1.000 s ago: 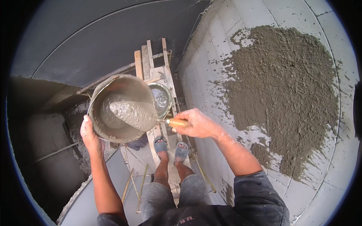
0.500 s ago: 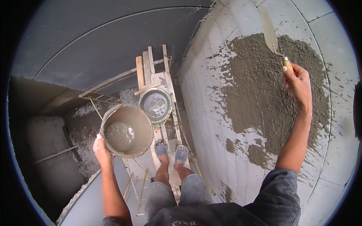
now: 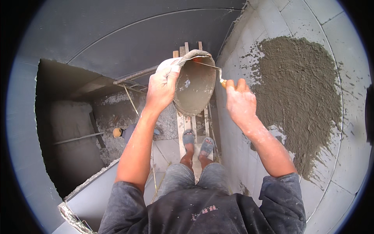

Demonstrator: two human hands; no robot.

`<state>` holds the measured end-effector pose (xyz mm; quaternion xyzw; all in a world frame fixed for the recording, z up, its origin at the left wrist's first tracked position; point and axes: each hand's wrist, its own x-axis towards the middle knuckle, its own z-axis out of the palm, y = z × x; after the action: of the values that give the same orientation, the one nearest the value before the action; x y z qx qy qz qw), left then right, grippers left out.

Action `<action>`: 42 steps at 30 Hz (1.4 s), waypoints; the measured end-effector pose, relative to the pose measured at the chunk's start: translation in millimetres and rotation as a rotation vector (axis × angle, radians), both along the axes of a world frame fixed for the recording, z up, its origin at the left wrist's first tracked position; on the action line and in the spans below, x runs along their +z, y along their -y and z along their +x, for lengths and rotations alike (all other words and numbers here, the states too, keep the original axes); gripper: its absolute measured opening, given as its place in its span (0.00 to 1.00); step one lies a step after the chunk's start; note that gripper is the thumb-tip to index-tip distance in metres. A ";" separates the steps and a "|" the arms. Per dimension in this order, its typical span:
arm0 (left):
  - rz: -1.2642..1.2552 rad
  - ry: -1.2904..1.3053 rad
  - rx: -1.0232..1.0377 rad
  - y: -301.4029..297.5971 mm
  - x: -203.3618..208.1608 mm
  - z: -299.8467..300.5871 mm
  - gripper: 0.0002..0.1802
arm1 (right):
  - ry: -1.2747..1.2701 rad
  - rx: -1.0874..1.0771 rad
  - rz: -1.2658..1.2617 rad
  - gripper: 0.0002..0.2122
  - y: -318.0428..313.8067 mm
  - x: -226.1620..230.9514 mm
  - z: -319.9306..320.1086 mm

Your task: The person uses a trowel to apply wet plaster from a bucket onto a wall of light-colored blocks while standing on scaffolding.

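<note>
My left hand (image 3: 161, 87) grips the rim of a round mortar pan (image 3: 194, 84), tilted up on edge with its wet grey inside facing me. My right hand (image 3: 239, 101) holds a trowel with a yellow handle (image 3: 223, 82), its thin blade reaching across the pan's mouth. The pan is lifted at chest height, close to the block wall (image 3: 335, 148) on my right. A large patch of fresh grey mortar (image 3: 300, 89) covers that wall just right of my right hand.
I stand in sandals (image 3: 197, 142) on narrow wooden planks (image 3: 181, 128) of a scaffold, high above a rubble-strewn floor. A person with a yellow helmet (image 3: 117, 132) is far below on the left. A metal scaffold pipe (image 3: 134, 76) runs behind the pan.
My right hand came off the wall's mortar patch and brought the trowel back to the pan. My left hand lifted the pan from low left and tilted it upward.
</note>
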<state>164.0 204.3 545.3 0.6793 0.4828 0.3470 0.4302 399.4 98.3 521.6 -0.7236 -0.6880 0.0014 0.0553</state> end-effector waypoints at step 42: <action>-0.151 0.677 0.546 90.3 -13.3 -208.1 0.18 | -1.127 0.371 -0.581 0.15 27.0 81.3 -17.8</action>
<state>-44.1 113.9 532.0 0.3415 0.5002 0.6149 0.5051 381.5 71.3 602.9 -0.4671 -0.6386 0.5750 0.2083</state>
